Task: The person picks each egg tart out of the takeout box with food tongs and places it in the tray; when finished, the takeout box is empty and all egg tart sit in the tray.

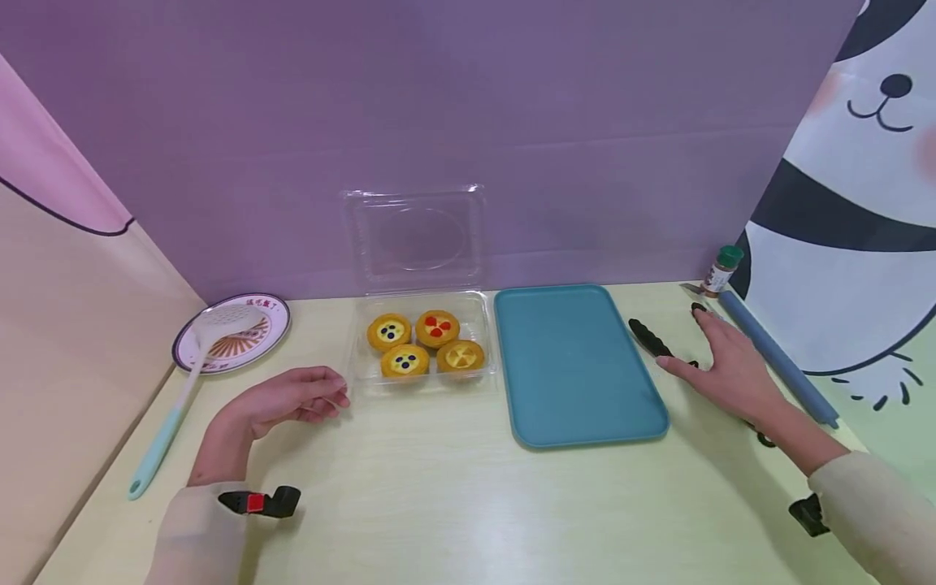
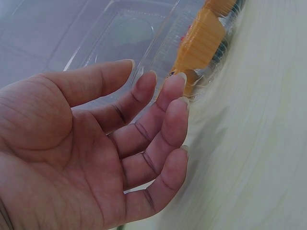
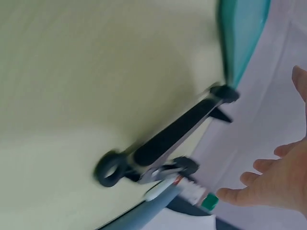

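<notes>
Bare bench (image 1: 409, 487) in front of the clear box (image 1: 420, 345) and teal tray (image 1: 578, 366) gives open passage. Black tongs (image 1: 654, 341), a blue roll (image 1: 778, 357) and a spice jar (image 1: 722, 270) crowd the right edge; a plate (image 1: 232, 331) and skimmer (image 1: 183, 390) line the left.

— what do we see by our right hand (image 1: 731, 370)?
— black-tipped tongs (image 1: 653, 339) lying flat on the table, just right of the teal tray.
— and by our left hand (image 1: 292, 398)?
— a clear clamshell box (image 1: 351, 357), lid up, holding four tarts (image 1: 424, 343).

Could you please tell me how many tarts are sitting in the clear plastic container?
4, in the clear container: a blueberry tart back left, a red-topped tart back right, a second blueberry tart front left, a yellow tart front right. None looks hidden.
</notes>
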The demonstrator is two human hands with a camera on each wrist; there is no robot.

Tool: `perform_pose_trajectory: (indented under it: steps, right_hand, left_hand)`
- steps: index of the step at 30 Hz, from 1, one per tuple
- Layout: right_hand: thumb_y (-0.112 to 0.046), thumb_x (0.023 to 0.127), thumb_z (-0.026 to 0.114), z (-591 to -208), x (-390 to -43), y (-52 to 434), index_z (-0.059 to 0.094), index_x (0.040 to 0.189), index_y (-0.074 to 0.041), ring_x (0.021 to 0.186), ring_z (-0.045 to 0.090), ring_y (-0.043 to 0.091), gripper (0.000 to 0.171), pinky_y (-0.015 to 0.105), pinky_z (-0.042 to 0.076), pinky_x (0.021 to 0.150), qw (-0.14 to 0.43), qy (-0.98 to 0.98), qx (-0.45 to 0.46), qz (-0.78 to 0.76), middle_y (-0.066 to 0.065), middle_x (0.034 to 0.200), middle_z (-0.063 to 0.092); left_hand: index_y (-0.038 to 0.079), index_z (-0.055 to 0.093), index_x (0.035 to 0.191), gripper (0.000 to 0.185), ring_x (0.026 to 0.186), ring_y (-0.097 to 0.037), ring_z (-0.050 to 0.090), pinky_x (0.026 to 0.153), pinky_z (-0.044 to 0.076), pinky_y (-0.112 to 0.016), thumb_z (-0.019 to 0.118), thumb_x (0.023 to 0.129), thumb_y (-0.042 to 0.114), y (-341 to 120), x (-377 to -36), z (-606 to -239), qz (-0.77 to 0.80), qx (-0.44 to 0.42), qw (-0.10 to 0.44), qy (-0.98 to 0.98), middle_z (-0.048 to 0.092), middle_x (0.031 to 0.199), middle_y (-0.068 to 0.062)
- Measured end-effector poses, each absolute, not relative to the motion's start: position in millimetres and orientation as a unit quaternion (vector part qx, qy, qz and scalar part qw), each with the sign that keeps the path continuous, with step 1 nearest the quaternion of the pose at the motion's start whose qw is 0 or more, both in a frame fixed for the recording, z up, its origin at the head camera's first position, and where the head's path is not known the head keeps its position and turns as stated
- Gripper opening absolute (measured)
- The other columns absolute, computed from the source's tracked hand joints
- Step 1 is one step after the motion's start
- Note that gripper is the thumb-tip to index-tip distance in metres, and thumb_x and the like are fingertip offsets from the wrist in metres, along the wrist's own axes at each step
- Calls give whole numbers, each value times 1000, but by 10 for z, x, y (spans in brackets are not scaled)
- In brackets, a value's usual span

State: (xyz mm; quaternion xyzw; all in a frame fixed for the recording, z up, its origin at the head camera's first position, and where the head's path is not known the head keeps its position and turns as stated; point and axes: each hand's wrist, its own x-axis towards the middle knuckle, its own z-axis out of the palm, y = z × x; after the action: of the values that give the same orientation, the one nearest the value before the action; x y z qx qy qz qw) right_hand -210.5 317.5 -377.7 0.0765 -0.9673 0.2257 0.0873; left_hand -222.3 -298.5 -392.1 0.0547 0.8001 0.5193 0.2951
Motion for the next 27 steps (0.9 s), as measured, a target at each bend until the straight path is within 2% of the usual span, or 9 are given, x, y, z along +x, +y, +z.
perform_pose_trajectory:
  steps: [7,10,15,22,27]
  right_hand:
    - [-56,91,65,-3867,-2142,3392,11,155,11,138,27,61,107,73,29,104,45,-971,19,233,41,153,25]
    - [-61,89,64,-3912,-2132,3461,4,155,11,137,24,64,115,75,28,103,29,-974,-10,226,44,153,20]
    - [-66,86,65,-3991,-2113,3521,-3,154,11,132,26,69,124,76,31,100,9,-976,-49,214,49,148,21]
    - [-68,82,67,-4086,-2137,3540,1,153,14,123,30,73,127,75,35,96,7,-974,-78,212,50,143,28]
    - [-70,81,68,-4132,-2160,3558,15,146,16,118,31,71,120,73,35,92,14,-973,-91,212,48,136,34]
  left_hand:
    - [-3,55,121,44,93,-19,64,85,54,-32,56,102,37,-3003,-2205,-3912,517,57,293,802,69,109,-7]
    - [-3,55,121,44,94,-20,64,85,54,-32,55,103,36,-3010,-2205,-3910,516,59,294,802,69,109,-7]
    - [-3,55,121,43,94,-20,64,85,54,-32,55,103,35,-3016,-2214,-3911,517,63,297,800,69,109,-6]
    - [-1,56,119,40,94,-19,65,86,53,-32,55,103,35,-3006,-2213,-3910,521,61,298,798,69,109,-6]
    - [-2,56,119,40,94,-19,65,85,53,-32,55,103,35,-2993,-2208,-3902,522,64,298,797,69,108,-5]
